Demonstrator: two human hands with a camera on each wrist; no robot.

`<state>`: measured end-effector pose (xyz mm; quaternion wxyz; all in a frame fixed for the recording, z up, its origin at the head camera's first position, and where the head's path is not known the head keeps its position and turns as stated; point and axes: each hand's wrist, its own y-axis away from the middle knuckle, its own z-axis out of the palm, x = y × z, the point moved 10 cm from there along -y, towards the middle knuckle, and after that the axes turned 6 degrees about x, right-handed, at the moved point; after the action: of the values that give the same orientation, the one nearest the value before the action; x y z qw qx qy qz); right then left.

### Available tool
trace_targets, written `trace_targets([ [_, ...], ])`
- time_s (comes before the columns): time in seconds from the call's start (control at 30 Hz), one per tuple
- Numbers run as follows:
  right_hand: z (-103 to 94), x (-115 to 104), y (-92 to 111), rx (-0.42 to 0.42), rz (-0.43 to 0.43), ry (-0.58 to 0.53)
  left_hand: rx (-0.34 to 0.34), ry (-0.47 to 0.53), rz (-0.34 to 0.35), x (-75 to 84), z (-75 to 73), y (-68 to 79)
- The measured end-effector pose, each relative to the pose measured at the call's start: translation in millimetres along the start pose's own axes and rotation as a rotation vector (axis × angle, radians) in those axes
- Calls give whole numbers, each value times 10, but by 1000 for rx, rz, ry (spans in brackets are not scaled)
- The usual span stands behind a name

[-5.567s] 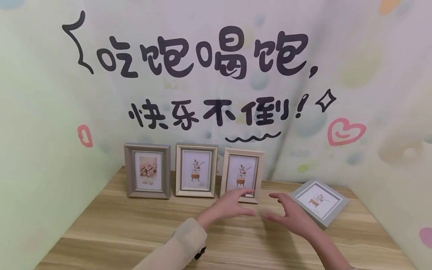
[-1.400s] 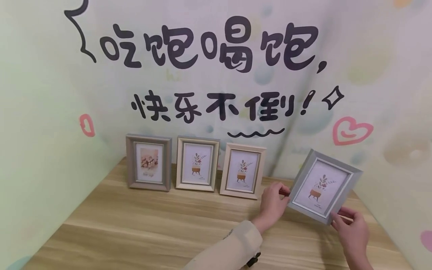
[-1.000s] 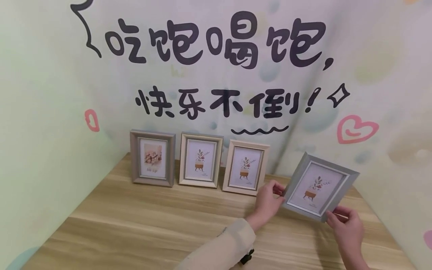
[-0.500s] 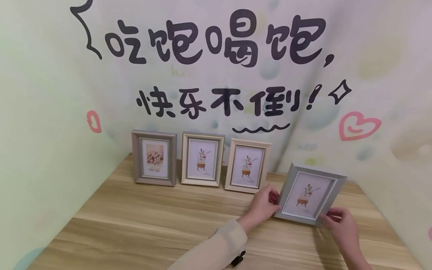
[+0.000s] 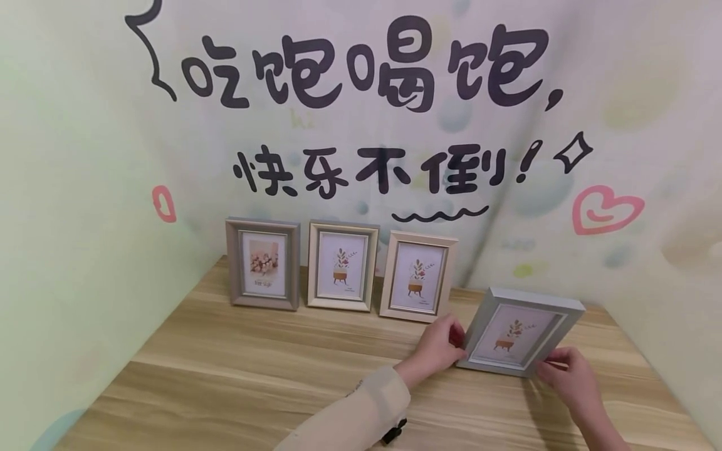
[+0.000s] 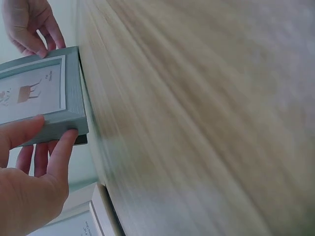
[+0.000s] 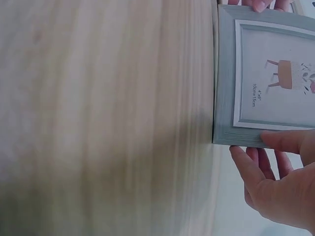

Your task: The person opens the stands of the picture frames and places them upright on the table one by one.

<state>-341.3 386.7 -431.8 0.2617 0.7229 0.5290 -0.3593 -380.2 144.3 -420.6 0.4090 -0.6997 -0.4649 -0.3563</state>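
A grey-blue picture frame (image 5: 510,335) with a potted-plant print stands tilted back at the right of the wooden table. My left hand (image 5: 437,347) pinches its left side near the lower corner, thumb on the front and fingers behind. On the opposite side my right hand (image 5: 572,379) grips the lower right edge the same way. The right wrist view shows the frame's bottom edge (image 7: 224,78) right at the tabletop; I cannot tell whether it touches. Just left of my left hand stands a cream-pink frame (image 5: 417,275) with a similar print.
A cream-gold frame (image 5: 342,266) and a brown-grey frame (image 5: 262,263) stand further left in the same row, before the back wall (image 5: 361,125) with black lettering. Side walls border the wooden table (image 5: 237,376) left and right.
Earliest, the grey-blue frame lay flat and both hands were off it. Later both hands held it raised; since then it has moved down and slightly left, its top leaning further back.
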Motion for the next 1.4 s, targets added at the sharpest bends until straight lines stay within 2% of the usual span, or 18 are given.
trace_targets([
  [0.2,17,-7,-15,-17,-8,-29,-24,-40,-34,-39,13,31],
  [0.37,23,-22,-13,-46,-6,-25,-23,-62,-36,-43,13,38],
  [0.47,8,-91,3,-50,-56,-5,-19,-86,-27,-38,6,33],
  [0.6,-53,-239,34,-8,-151,40,-18,-98,-12,-31,6,29],
  [0.73,-134,-400,65,35,-203,58,-20,-102,-15,-22,-2,36],
  [0.93,-361,-649,121,163,-281,129,-34,-123,-12,7,-13,46],
  [1.13,-573,-915,276,333,-385,137,-65,-151,-8,14,-8,41],
  [1.3,-642,-1271,523,520,-590,207,-77,-179,-10,15,-13,40],
  [1.4,-579,-1463,649,563,-749,241,-79,-188,-9,24,-17,38],
])
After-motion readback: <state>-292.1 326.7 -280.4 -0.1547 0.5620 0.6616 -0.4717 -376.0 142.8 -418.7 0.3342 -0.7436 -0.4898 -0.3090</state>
